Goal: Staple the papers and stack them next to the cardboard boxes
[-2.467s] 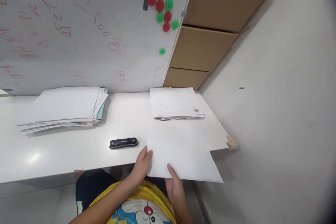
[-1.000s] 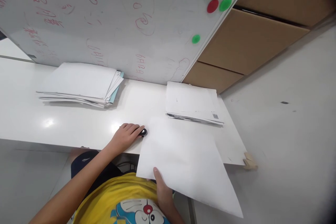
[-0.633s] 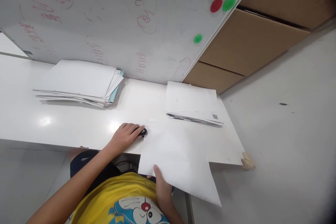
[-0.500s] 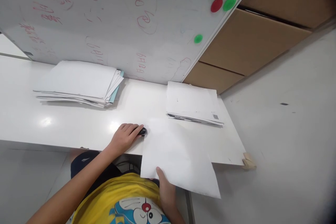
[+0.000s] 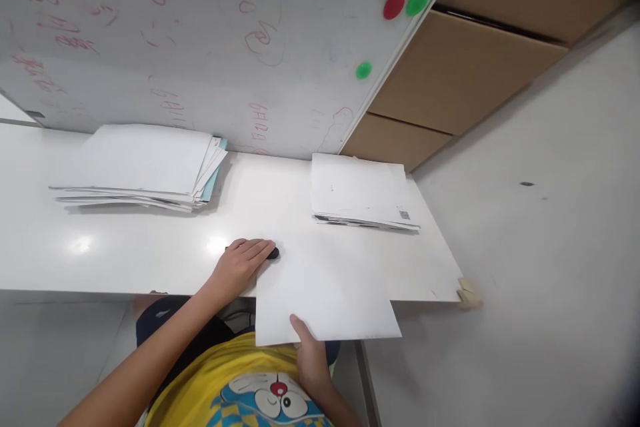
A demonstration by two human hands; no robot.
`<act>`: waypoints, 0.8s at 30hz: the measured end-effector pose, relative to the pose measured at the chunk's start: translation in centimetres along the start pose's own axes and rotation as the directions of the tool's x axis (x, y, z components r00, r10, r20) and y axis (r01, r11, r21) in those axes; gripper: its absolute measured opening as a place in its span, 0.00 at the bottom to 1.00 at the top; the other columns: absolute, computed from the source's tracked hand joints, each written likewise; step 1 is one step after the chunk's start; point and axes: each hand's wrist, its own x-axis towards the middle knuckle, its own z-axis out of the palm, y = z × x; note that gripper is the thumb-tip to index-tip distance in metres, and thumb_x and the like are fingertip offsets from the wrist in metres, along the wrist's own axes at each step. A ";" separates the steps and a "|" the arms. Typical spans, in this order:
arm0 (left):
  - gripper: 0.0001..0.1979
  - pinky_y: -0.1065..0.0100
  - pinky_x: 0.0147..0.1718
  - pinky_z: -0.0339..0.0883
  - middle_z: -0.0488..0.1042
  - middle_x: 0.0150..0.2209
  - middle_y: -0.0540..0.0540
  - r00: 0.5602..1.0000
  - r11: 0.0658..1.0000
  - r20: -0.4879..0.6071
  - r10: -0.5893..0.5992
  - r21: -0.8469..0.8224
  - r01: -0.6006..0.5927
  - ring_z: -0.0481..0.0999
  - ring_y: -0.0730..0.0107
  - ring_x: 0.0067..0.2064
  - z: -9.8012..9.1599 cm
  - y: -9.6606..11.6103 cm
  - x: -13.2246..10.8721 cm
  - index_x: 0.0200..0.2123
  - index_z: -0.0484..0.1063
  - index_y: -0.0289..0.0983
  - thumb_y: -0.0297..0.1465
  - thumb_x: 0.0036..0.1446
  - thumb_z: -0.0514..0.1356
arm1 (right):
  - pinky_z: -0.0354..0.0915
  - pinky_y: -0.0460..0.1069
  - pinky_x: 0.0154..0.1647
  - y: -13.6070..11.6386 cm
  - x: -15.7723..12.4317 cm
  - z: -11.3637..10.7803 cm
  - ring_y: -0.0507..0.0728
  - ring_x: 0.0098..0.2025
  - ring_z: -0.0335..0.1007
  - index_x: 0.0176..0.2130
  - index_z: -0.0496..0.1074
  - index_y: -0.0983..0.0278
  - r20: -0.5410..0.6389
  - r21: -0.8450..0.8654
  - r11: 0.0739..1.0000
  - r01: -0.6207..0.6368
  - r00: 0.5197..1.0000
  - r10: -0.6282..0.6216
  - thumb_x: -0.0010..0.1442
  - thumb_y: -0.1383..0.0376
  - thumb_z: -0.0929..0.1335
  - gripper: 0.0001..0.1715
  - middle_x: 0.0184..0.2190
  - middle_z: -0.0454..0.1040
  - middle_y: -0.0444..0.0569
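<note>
My left hand (image 5: 243, 263) rests at the front part of the white table, its fingers wrapped over a black object (image 5: 273, 253), which looks like a stapler; most of it is hidden under the hand. My right hand (image 5: 309, 347) pinches the near edge of a white sheet of paper (image 5: 325, 293), thumb on top and fingers underneath. The sheet overhangs the table's front edge, its left edge close beside the black object.
A thick paper stack (image 5: 150, 157) lies at the back left of the table (image 5: 115, 247), a thinner stack (image 5: 357, 190) at the back right. Behind stands a whiteboard (image 5: 210, 67) with magnets, beside cardboard boxes (image 5: 470, 67). A beige piece (image 5: 469, 293) covers the table's right corner.
The sheet has shifted left and turned a little, and its near right corner has come up toward the table. My left hand stays over the black object. The camera view has shifted slightly.
</note>
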 end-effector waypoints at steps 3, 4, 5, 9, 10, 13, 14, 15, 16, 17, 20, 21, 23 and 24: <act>0.19 0.58 0.55 0.59 0.76 0.51 0.44 1.000 1.000 -0.024 -0.008 0.027 0.009 0.73 0.63 0.54 0.0 0.3 -0.1 0.56 0.67 0.40 0.24 0.63 0.50 | 0.65 0.55 0.56 0.1 0.6 0.7 0.63 0.54 0.70 0.52 0.72 0.64 -0.124 0.033 0.999 0.030 0.992 -0.026 0.47 0.53 0.72 0.35 0.43 0.80 0.46; 0.19 0.57 0.56 0.58 0.76 0.50 0.44 0.998 0.999 -0.057 -0.011 0.043 0.014 0.73 0.63 0.54 0.0 0.4 -0.1 0.56 0.68 0.41 0.24 0.63 0.51 | 0.64 0.55 0.57 0.0 0.9 1.1 0.63 0.55 0.69 0.53 0.72 0.64 -0.135 0.038 0.997 0.068 0.989 -0.062 0.47 0.53 0.72 0.36 0.44 0.80 0.46; 0.19 0.58 0.56 0.57 0.76 0.49 0.45 0.995 0.998 -0.095 -0.014 0.059 0.019 0.73 0.63 0.54 -0.1 0.5 -0.1 0.55 0.68 0.41 0.25 0.63 0.52 | 0.63 0.55 0.58 0.0 1.1 1.4 0.63 0.56 0.68 0.54 0.71 0.64 -0.129 0.041 0.992 0.115 0.986 -0.109 0.47 0.54 0.72 0.36 0.45 0.79 0.47; 0.19 0.59 0.54 0.58 0.76 0.50 0.45 0.985 0.992 -0.171 -0.018 0.118 0.039 0.75 0.63 0.50 -0.3 0.1 -0.1 0.56 0.67 0.40 0.28 0.62 0.53 | 0.63 0.56 0.58 -0.8 1.5 1.8 0.63 0.57 0.67 0.56 0.68 0.61 -0.130 0.000 0.967 0.256 0.958 -0.254 0.48 0.54 0.72 0.37 0.49 0.77 0.46; 0.19 0.58 0.54 0.58 0.75 0.51 0.45 0.986 0.992 -0.168 -0.012 0.124 0.034 0.75 0.62 0.50 -0.3 -0.1 -0.1 0.57 0.66 0.39 0.28 0.62 0.54 | 0.63 0.56 0.58 -1.4 1.2 1.4 0.63 0.57 0.67 0.56 0.68 0.61 -0.150 -0.024 0.964 0.263 0.953 -0.264 0.49 0.54 0.71 0.37 0.49 0.77 0.47; 0.20 0.58 0.54 0.58 0.75 0.52 0.44 0.982 0.994 -0.187 0.002 0.106 0.018 0.74 0.62 0.51 -0.4 -0.3 -0.2 0.57 0.65 0.38 0.28 0.62 0.53 | 0.59 0.58 0.62 -4.5 -0.4 -1.2 0.65 0.55 0.68 0.53 0.71 0.63 -0.222 -0.168 0.936 0.308 0.914 -0.341 0.49 0.52 0.71 0.35 0.49 0.77 0.50; 0.19 0.58 0.54 0.58 0.75 0.51 0.44 0.980 0.995 -0.197 -0.001 0.093 0.020 0.74 0.62 0.51 -0.4 -0.3 -0.3 0.57 0.65 0.38 0.28 0.62 0.53 | 0.56 0.59 0.64 -6.2 -0.8 -2.2 0.65 0.55 0.68 0.51 0.73 0.63 -0.239 -0.236 0.907 0.348 0.884 -0.401 0.48 0.51 0.72 0.33 0.47 0.77 0.51; 0.19 0.58 0.54 0.58 0.75 0.51 0.44 0.979 0.997 -0.203 -0.008 0.080 0.024 0.73 0.62 0.51 -0.4 -0.2 -0.3 0.57 0.65 0.38 0.28 0.62 0.53 | 0.52 0.60 0.65 -8.2 -1.0 -3.3 0.67 0.56 0.67 0.48 0.74 0.63 -0.247 -0.310 0.864 0.396 0.844 -0.475 0.46 0.50 0.73 0.32 0.46 0.78 0.51; 0.19 0.58 0.54 0.59 0.75 0.51 0.44 0.979 0.997 -0.202 -0.014 0.066 0.028 0.73 0.62 0.52 -0.5 -0.1 -0.4 0.56 0.66 0.38 0.28 0.62 0.53 | 0.49 0.61 0.67 -10.3 -0.8 -4.1 0.68 0.57 0.65 0.44 0.76 0.63 -0.234 -0.363 0.810 0.460 0.797 -0.557 0.43 0.51 0.75 0.31 0.44 0.79 0.52; 0.18 0.57 0.54 0.59 0.76 0.50 0.45 0.981 0.998 -0.195 -0.021 0.056 0.032 0.73 0.62 0.52 -0.5 0.0 -0.4 0.55 0.67 0.38 0.27 0.62 0.53 | 0.47 0.62 0.67 -12.5 -0.2 -4.5 0.70 0.58 0.64 0.41 0.77 0.64 -0.201 -0.377 0.757 0.534 0.751 -0.629 0.40 0.51 0.75 0.30 0.43 0.79 0.53; 0.15 0.56 0.53 0.61 0.77 0.47 0.44 0.981 0.998 -0.190 -0.043 0.039 0.051 0.74 0.62 0.51 -0.7 0.1 -0.4 0.52 0.70 0.38 0.28 0.62 0.52 | 0.49 0.60 0.67 -18.1 3.7 -3.5 0.67 0.61 0.60 0.43 0.75 0.65 -0.187 -0.339 0.713 0.613 0.699 -0.690 0.45 0.48 0.72 0.31 0.47 0.76 0.53; 0.14 0.56 0.53 0.62 0.77 0.46 0.44 0.980 0.998 -0.195 -0.049 0.034 0.057 0.74 0.61 0.50 -0.7 0.2 -0.4 0.50 0.70 0.38 0.28 0.63 0.52 | 0.49 0.59 0.67 -19.3 5.4 -2.4 0.65 0.62 0.59 0.46 0.74 0.66 -0.195 -0.320 0.703 0.635 0.682 -0.705 0.47 0.49 0.71 0.32 0.51 0.74 0.53; 0.14 0.56 0.52 0.63 0.78 0.45 0.44 0.975 0.998 -0.212 -0.062 0.016 0.066 0.74 0.62 0.49 -0.9 0.3 -0.4 0.49 0.71 0.37 0.27 0.63 0.52 | 0.55 0.58 0.64 -20.6 9.0 0.4 0.63 0.61 0.60 0.49 0.71 0.68 -0.267 -0.167 0.734 0.658 0.687 -0.676 0.49 0.53 0.70 0.32 0.54 0.72 0.53; 0.14 0.56 0.52 0.64 0.78 0.44 0.44 0.974 0.998 -0.218 -0.066 0.003 0.069 0.75 0.62 0.49 -0.9 0.3 -0.4 0.49 0.71 0.37 0.27 0.63 0.52 | 0.59 0.56 0.62 -20.8 10.7 1.9 0.62 0.59 0.62 0.49 0.70 0.68 -0.317 -0.026 0.782 0.622 0.737 -0.597 0.48 0.56 0.70 0.31 0.53 0.72 0.52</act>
